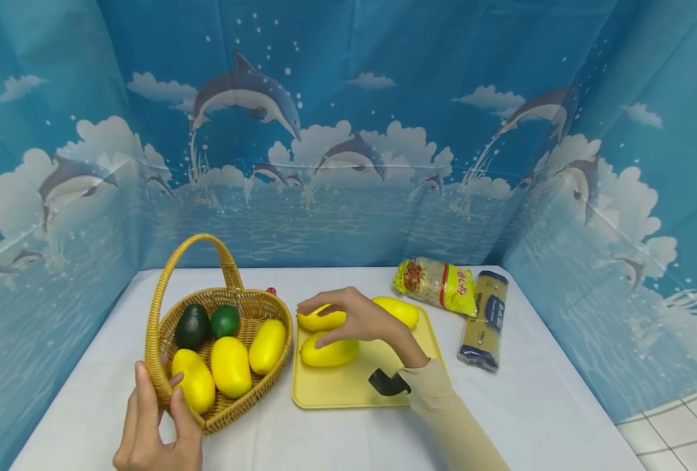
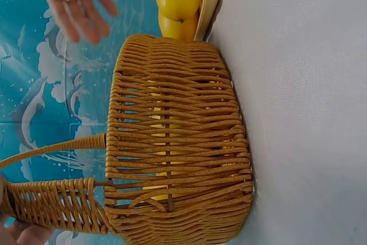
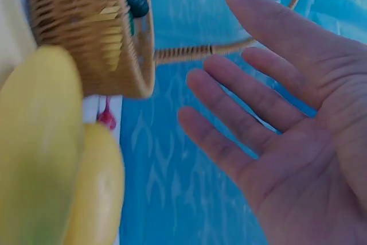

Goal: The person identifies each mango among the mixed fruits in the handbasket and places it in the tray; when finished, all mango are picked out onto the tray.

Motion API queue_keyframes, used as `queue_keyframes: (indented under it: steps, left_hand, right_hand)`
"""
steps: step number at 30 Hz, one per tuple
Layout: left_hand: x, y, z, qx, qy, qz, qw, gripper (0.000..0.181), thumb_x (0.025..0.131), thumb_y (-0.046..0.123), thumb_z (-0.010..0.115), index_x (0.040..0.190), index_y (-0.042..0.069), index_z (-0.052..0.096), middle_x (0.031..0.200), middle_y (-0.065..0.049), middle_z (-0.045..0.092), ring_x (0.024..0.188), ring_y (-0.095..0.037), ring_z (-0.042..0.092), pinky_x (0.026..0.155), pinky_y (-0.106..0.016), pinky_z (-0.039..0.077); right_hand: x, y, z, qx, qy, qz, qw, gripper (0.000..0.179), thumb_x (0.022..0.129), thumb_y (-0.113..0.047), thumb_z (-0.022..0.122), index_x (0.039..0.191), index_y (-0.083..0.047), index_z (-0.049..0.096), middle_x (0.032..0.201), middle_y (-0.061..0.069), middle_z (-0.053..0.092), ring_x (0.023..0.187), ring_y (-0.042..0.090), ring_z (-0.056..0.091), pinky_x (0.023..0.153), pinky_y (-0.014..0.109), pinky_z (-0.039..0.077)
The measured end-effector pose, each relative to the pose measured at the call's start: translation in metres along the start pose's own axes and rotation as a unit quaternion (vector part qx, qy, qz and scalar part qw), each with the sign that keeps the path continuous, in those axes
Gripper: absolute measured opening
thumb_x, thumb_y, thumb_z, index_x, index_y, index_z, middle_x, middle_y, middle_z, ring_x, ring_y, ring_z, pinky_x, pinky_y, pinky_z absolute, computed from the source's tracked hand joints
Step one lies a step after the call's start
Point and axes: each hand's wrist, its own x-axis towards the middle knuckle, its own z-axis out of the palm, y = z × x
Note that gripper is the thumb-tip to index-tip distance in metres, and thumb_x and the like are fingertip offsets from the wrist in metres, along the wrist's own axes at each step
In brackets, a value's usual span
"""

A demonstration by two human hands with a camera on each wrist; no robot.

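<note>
Grips the basket (image 1: 255,394), with the tray (image 1: 336,388) just to its right, by the foot of its handle (image 1: 156,327) with the left hand (image 1: 146,435); holds the right hand (image 1: 364,318) loosely spread, empty, above the mangoes (image 1: 327,354) right of the basket. Could tip the basket by tugging, or roll a mango by descending off-centre.

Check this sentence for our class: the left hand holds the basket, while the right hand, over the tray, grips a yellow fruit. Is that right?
Not quite: the right hand grips nothing; the right wrist view shows it empty, with its fingers extended. The rest stands: the left hand holds the basket, and the right hand is over the tray.
</note>
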Motion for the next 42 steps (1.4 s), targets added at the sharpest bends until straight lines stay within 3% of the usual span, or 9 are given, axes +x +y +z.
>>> queue_keyframes:
  steps: [5,9,13,18,22,25,31,35,42]
  left_hand:
    - [0.004,0.007,0.001,-0.004,0.010,-0.003,0.9999,0.048,0.110,0.012,0.060,0.151,-0.013,0.053,0.124,-0.041,0.068,0.120,0.014,0.058,0.095,0.002,0.044]
    - [0.007,0.010,0.003,-0.003,0.013,-0.003,0.9999,0.047,0.109,0.007,0.061,0.150,-0.013,0.053,0.123,-0.041,0.068,0.119,0.016,0.058,0.094,0.002,0.044]
    - [0.007,0.010,0.003,0.004,0.010,-0.006,0.9999,0.047,0.105,-0.001,0.062,0.150,-0.012,0.053,0.124,-0.041,0.068,0.119,0.016,0.057,0.095,0.002,0.043]
    - [0.007,0.008,0.004,-0.002,0.009,0.001,1.0000,0.046,0.108,0.003,0.061,0.150,-0.013,0.053,0.124,-0.040,0.068,0.119,0.016,0.057,0.096,0.001,0.044]
    - [0.006,0.006,0.004,-0.002,0.008,0.005,1.0000,0.048,0.111,0.014,0.059,0.150,-0.014,0.053,0.124,-0.040,0.068,0.118,0.016,0.057,0.095,0.002,0.044]
    - [0.004,0.005,0.003,0.003,0.004,0.002,1.0000,0.047,0.111,0.012,0.060,0.151,-0.013,0.052,0.125,-0.040,0.068,0.119,0.016,0.057,0.096,0.002,0.043]
    - [0.003,0.005,0.002,0.005,0.000,0.002,1.0000,0.049,0.112,0.014,0.059,0.151,-0.013,0.052,0.126,-0.039,0.068,0.120,0.017,0.056,0.096,0.001,0.043]
    - [0.004,0.006,0.001,0.008,0.004,0.004,1.0000,0.049,0.112,0.017,0.058,0.151,-0.014,0.052,0.124,-0.040,0.069,0.119,0.017,0.056,0.095,0.002,0.043]
    - [0.006,0.007,0.000,0.008,0.008,0.002,0.9999,0.048,0.111,0.013,0.060,0.151,-0.014,0.052,0.122,-0.040,0.069,0.119,0.017,0.056,0.095,0.002,0.043]
  right_hand:
    - [0.041,-0.014,0.005,0.022,-0.057,-0.040,0.9974,0.062,0.089,-0.004,0.087,0.146,0.000,0.064,0.145,0.017,0.068,0.134,0.021,0.064,0.113,0.044,0.057]
    - [0.074,-0.020,0.012,0.029,-0.105,-0.038,0.9933,0.064,0.091,-0.003,0.086,0.150,0.001,0.061,0.146,0.019,0.067,0.133,0.019,0.064,0.113,0.040,0.057]
    - [0.104,-0.020,0.021,0.048,-0.157,-0.041,0.9855,0.063,0.091,0.002,0.084,0.149,0.006,0.059,0.147,0.023,0.065,0.133,0.029,0.065,0.112,0.036,0.057]
    - [0.130,-0.014,0.034,0.080,-0.214,-0.035,0.9728,0.062,0.090,0.008,0.082,0.147,0.013,0.057,0.148,0.027,0.063,0.135,0.029,0.064,0.112,0.035,0.057]
    - [0.143,-0.006,0.043,0.093,-0.231,-0.020,0.9682,0.061,0.090,0.009,0.082,0.146,0.014,0.058,0.147,0.028,0.063,0.135,0.032,0.064,0.113,0.047,0.056]
    - [0.150,0.000,0.047,0.091,-0.239,0.001,0.9667,0.059,0.090,0.008,0.082,0.145,0.011,0.061,0.147,0.026,0.064,0.135,0.034,0.063,0.113,0.053,0.055]
    - [0.160,0.011,0.056,0.090,-0.256,0.058,0.9608,0.057,0.091,0.008,0.081,0.145,0.004,0.064,0.149,0.020,0.065,0.138,0.033,0.061,0.110,0.041,0.058]
    - [0.165,0.019,0.063,0.097,-0.271,0.068,0.9552,0.056,0.091,0.009,0.080,0.145,0.003,0.065,0.149,0.019,0.065,0.139,0.031,0.061,0.111,0.036,0.057]
    - [0.169,0.024,0.070,0.063,-0.288,0.074,0.9528,0.059,0.091,0.001,0.083,0.147,-0.005,0.067,0.148,0.006,0.068,0.135,0.011,0.061,0.117,0.034,0.052]
